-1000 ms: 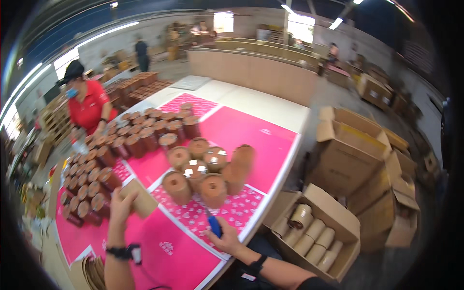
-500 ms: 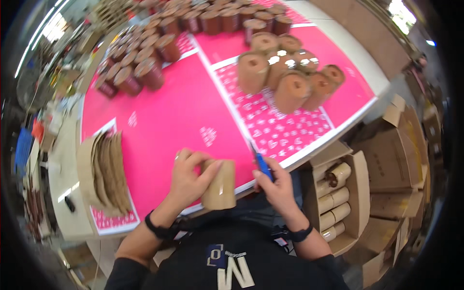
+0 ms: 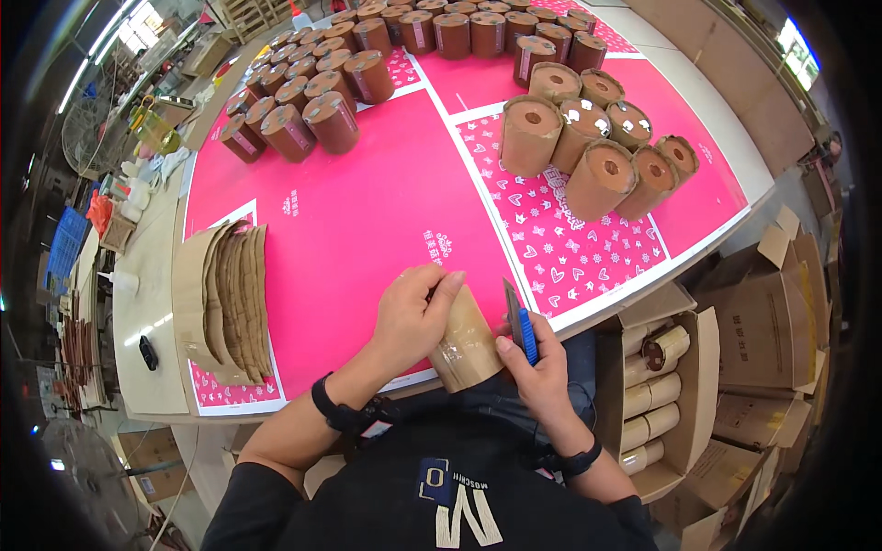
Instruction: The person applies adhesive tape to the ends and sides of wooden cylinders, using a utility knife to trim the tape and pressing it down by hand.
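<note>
My left hand (image 3: 412, 308) is closed round the far end of a tan cylinder (image 3: 470, 347) wrapped in brown paper and shiny clear tape. The cylinder leans at the front edge of the pink-covered table (image 3: 358, 207). Just to its right, my right hand (image 3: 540, 372) grips a utility knife with a blue handle (image 3: 527, 336). The knife's blade points up and away from me, with the hand close beside the cylinder. At the left lies a curved stack of brown paper sheets (image 3: 241, 303).
Several paper-wrapped cylinders (image 3: 529, 142) stand at the right of the table. Unwrapped reddish-brown cylinders (image 3: 333, 129) crowd the far side. Below the right edge, an open carton (image 3: 698, 395) holds more tan cylinders. A small black object (image 3: 148, 353) lies far left.
The cylinder has tilted, its far end leaning left. My right hand and the knife have come closer to it. The whole view has shifted slightly and sharpened.
</note>
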Demonstrator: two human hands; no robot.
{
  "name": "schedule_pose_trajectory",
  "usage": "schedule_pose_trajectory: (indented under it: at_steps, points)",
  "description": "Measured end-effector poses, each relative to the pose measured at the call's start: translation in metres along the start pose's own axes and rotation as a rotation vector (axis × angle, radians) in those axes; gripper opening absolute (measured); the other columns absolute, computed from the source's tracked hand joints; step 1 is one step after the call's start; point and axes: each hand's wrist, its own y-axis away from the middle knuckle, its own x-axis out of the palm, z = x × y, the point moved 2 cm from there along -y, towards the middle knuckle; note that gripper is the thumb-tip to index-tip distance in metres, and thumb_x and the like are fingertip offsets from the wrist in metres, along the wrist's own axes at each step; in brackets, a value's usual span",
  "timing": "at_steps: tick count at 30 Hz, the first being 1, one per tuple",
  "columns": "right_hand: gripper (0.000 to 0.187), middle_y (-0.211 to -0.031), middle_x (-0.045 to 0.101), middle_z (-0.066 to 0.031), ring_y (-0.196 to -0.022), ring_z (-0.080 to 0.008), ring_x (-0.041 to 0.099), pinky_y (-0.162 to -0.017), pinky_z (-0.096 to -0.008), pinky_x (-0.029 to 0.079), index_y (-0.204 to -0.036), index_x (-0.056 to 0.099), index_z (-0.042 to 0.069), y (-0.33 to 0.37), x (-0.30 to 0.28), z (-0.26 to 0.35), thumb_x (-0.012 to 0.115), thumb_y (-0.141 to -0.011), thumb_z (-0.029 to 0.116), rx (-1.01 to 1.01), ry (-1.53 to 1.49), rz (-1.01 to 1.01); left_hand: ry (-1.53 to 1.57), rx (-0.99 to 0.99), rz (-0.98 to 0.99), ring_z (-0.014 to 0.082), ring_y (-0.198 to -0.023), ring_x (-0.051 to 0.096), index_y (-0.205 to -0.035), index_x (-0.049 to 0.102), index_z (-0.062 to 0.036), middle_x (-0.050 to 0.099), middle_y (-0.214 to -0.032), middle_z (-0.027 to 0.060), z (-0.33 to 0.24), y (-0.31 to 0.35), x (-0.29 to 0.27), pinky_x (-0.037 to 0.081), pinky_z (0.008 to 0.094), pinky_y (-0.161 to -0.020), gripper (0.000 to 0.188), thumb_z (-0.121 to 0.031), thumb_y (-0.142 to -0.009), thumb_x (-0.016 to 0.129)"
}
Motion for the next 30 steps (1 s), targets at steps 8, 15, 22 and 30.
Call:
schedule_pose_trajectory:
  at_steps: [8,15,22,30]
  points:
    - [0.035,-0.085,0.063,-0.0022,-0.078,-0.0096,0.063,-0.073,-0.0249,0.052,-0.129,0.057,-0.001,0.013,-0.022,-0.003,0.062,-0.102,0.021,0.228,-0.108,0.171,-0.013,0.062,0.156,0.0102,-0.072,0.059,-0.099,0.067,0.0002,0.065,-0.076,0.0061,-0.008,0.007,0.002,0.047,0.0297,-0.064,0.022,-0.020,-0.103,0.060]
    - [0.041,-0.095,0.069,-0.0074,-0.084,-0.0111,0.065,-0.073,-0.0267,0.053,-0.136,0.055,-0.002,0.007,-0.044,0.011,0.061,-0.103,0.021,0.228,-0.094,0.243,0.228,0.017,0.055,0.0108,-0.092,0.062,-0.114,0.065,-0.0022,0.067,-0.100,0.0048,0.004,0.017,0.018,0.050,0.0273,-0.082,0.017,-0.013,-0.105,0.056]
    - [0.035,-0.096,0.072,-0.0147,-0.084,-0.0177,0.069,-0.076,-0.0318,0.054,-0.125,0.064,-0.001,-0.009,-0.045,0.032,0.062,-0.101,0.024,0.195,0.298,0.279,0.327,0.053,0.045,0.0176,-0.091,0.061,-0.105,0.065,-0.0012,0.062,-0.100,0.0091,0.003,0.016,0.023,0.049,0.0307,-0.081,0.010,-0.009,-0.101,0.061]
    - [0.037,-0.103,0.072,-0.0233,-0.091,-0.0353,0.071,-0.080,-0.0382,0.054,-0.121,0.067,-0.002,-0.017,-0.044,0.044,0.063,-0.098,0.027,0.113,0.456,0.292,0.225,0.017,0.199,0.0160,-0.103,0.054,-0.099,0.059,-0.0030,0.059,-0.105,0.0070,-0.006,0.008,0.015,0.043,0.0315,-0.094,0.014,-0.013,-0.106,0.052]
